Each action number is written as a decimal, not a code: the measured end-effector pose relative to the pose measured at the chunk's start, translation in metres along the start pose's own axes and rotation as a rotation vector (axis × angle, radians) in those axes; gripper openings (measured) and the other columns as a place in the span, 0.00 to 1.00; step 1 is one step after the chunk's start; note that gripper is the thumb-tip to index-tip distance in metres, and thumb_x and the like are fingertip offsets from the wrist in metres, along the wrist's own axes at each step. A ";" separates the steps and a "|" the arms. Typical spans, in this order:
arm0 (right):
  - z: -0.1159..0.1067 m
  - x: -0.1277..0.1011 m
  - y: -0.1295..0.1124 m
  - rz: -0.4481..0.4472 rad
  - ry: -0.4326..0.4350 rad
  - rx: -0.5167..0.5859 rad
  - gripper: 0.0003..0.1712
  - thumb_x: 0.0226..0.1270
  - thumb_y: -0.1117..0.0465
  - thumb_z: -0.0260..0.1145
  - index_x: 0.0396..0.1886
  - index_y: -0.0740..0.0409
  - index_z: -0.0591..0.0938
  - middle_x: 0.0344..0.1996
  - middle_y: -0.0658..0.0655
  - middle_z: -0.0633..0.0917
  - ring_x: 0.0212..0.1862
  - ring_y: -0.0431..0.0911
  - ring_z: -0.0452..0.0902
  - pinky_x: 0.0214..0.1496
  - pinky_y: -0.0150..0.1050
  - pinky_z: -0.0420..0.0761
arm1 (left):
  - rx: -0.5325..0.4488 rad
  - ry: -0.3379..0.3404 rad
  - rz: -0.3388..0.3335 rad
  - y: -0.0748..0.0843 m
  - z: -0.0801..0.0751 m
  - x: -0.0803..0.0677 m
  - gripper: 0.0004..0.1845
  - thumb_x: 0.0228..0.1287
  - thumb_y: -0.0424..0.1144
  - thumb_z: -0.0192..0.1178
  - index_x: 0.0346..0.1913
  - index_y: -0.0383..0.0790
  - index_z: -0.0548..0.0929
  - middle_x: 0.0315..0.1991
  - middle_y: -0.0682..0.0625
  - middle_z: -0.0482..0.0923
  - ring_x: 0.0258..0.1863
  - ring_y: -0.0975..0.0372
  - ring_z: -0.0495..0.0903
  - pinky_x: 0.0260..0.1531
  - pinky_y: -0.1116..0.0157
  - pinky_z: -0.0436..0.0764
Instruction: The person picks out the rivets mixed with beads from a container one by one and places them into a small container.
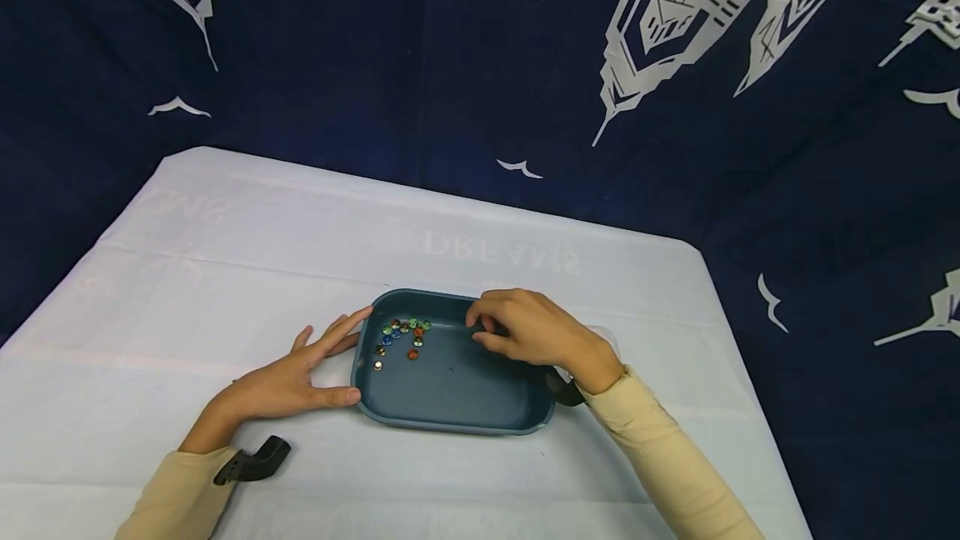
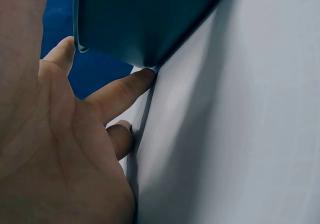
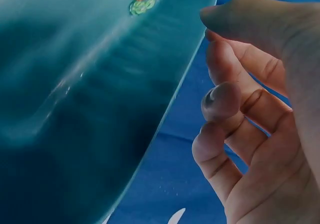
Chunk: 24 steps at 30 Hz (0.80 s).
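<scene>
A dark teal rectangular tray [image 1: 465, 415] holds several small round glass gems [image 1: 413, 354] in green, blue, orange and amber, laid in a bent, arch-like row in its left half. My left hand [image 1: 288, 382] lies against the tray's left side with fingers spread, one fingertip at the far left corner and the thumb at the near left. In the left wrist view, straight fingers [image 2: 117, 95] reach to the tray's outer wall [image 2: 145, 24]. Over the tray's right far part hovers my right hand [image 1: 532, 327], fingers loosely bent, a gap showing between thumb and forefinger. No gem shows in it.
A white cloth [image 1: 262, 248] with faint lettering covers the table. Behind and to the right hangs a navy fabric [image 1: 360, 65] printed with white buildings and birds. Black wrist straps sit on both arms, the left one [image 1: 255, 461] near the table surface.
</scene>
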State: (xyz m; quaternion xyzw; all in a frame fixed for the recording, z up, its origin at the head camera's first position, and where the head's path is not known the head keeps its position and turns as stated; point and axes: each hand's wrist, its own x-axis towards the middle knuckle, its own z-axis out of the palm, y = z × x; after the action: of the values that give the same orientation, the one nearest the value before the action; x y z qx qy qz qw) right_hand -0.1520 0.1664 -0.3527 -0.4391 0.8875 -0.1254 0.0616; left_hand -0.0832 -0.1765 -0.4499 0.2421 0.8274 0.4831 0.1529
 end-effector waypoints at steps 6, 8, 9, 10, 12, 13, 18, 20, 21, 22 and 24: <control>0.002 0.010 -0.007 -0.015 -0.018 0.005 0.09 0.69 0.58 0.69 0.45 0.53 0.86 0.29 0.43 0.77 0.30 0.34 0.70 0.35 0.30 0.74 | -0.004 -0.005 0.002 0.000 0.000 0.000 0.54 0.61 0.48 0.71 0.81 0.64 0.45 0.77 0.40 0.57 0.75 0.40 0.59 0.67 0.29 0.23; 0.003 0.014 -0.009 -0.023 -0.020 0.018 0.09 0.69 0.58 0.69 0.46 0.54 0.86 0.29 0.43 0.77 0.29 0.34 0.69 0.34 0.29 0.74 | -0.006 -0.004 0.002 0.001 0.000 -0.001 0.54 0.61 0.48 0.71 0.81 0.64 0.44 0.78 0.40 0.56 0.75 0.41 0.59 0.67 0.29 0.23; 0.003 0.016 -0.010 -0.026 -0.024 0.022 0.09 0.69 0.58 0.69 0.46 0.54 0.86 0.29 0.43 0.77 0.29 0.34 0.69 0.33 0.29 0.73 | -0.007 -0.002 0.001 0.001 -0.001 -0.001 0.54 0.61 0.48 0.72 0.81 0.64 0.44 0.78 0.40 0.56 0.75 0.41 0.59 0.67 0.29 0.23; 0.003 0.018 -0.011 -0.026 -0.027 0.027 0.09 0.69 0.58 0.69 0.46 0.54 0.86 0.29 0.43 0.77 0.28 0.34 0.69 0.33 0.29 0.73 | -0.006 -0.002 0.001 0.001 -0.001 -0.001 0.54 0.61 0.48 0.71 0.81 0.64 0.44 0.78 0.40 0.56 0.75 0.41 0.59 0.67 0.30 0.23; 0.003 0.022 -0.013 -0.029 -0.036 0.035 0.09 0.69 0.59 0.69 0.46 0.54 0.86 0.29 0.43 0.77 0.28 0.34 0.68 0.32 0.29 0.73 | -0.003 -0.001 -0.005 0.001 -0.002 -0.001 0.54 0.61 0.48 0.72 0.80 0.65 0.44 0.78 0.40 0.56 0.75 0.41 0.59 0.68 0.30 0.23; 0.004 0.024 -0.014 -0.031 -0.042 0.038 0.09 0.69 0.59 0.68 0.46 0.54 0.86 0.29 0.43 0.77 0.28 0.34 0.68 0.32 0.29 0.72 | -0.002 0.000 -0.007 0.001 -0.002 -0.002 0.54 0.61 0.48 0.72 0.80 0.65 0.44 0.78 0.40 0.57 0.75 0.41 0.59 0.68 0.30 0.23; 0.008 0.031 -0.019 -0.036 -0.071 0.043 0.09 0.69 0.58 0.68 0.47 0.53 0.86 0.30 0.43 0.77 0.30 0.35 0.70 0.34 0.30 0.73 | -0.003 0.001 -0.010 0.000 -0.002 -0.002 0.54 0.61 0.48 0.72 0.80 0.65 0.44 0.77 0.39 0.58 0.75 0.41 0.59 0.68 0.30 0.23; 0.010 0.033 -0.020 -0.039 -0.081 0.043 0.10 0.70 0.57 0.68 0.47 0.53 0.86 0.30 0.43 0.78 0.30 0.35 0.70 0.34 0.30 0.73 | -0.004 0.000 -0.008 -0.001 -0.002 -0.002 0.54 0.61 0.48 0.72 0.80 0.65 0.44 0.77 0.39 0.58 0.75 0.41 0.59 0.68 0.30 0.23; 0.012 0.034 -0.021 -0.043 -0.084 0.043 0.09 0.70 0.57 0.67 0.47 0.52 0.86 0.30 0.43 0.78 0.30 0.35 0.70 0.34 0.30 0.73 | -0.004 0.000 -0.006 -0.001 -0.002 -0.001 0.54 0.61 0.48 0.72 0.80 0.65 0.44 0.77 0.39 0.58 0.75 0.41 0.59 0.68 0.30 0.23; 0.012 0.035 -0.022 -0.046 -0.089 0.042 0.09 0.70 0.57 0.67 0.47 0.52 0.86 0.31 0.43 0.78 0.30 0.35 0.70 0.34 0.30 0.73 | -0.004 -0.001 -0.005 0.000 -0.002 -0.001 0.54 0.61 0.48 0.72 0.80 0.65 0.44 0.77 0.39 0.58 0.75 0.41 0.59 0.67 0.30 0.23; 0.014 0.037 -0.023 -0.055 -0.098 0.039 0.09 0.70 0.57 0.67 0.47 0.52 0.86 0.31 0.44 0.78 0.31 0.35 0.71 0.34 0.30 0.73 | -0.003 -0.004 -0.004 0.000 -0.001 -0.001 0.54 0.61 0.48 0.72 0.81 0.65 0.44 0.77 0.39 0.58 0.75 0.41 0.59 0.67 0.30 0.23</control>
State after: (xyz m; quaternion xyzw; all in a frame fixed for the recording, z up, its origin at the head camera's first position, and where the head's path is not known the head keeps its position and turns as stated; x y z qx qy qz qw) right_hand -0.1537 0.1208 -0.3599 -0.4675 0.8685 -0.1225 0.1103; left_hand -0.0832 -0.1780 -0.4490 0.2413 0.8268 0.4837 0.1560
